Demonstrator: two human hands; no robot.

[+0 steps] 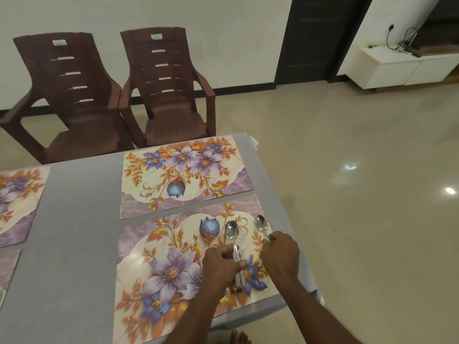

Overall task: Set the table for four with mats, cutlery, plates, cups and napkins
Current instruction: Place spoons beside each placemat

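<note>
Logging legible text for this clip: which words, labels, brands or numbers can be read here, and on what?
No text can be read.
Left chair: pale sticker on the backrest top, too blurred to read.
Right chair: green sticker on the backrest top, too blurred to read.
Mats, spoons, cabinet: no print visible.

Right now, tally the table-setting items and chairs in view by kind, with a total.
Floral placemats: 4 (near right, far right, far left, near left, cut off)
Spoons: 2 (left hand, right hand)
Brown chairs: 2 ()
Total: 8
</note>
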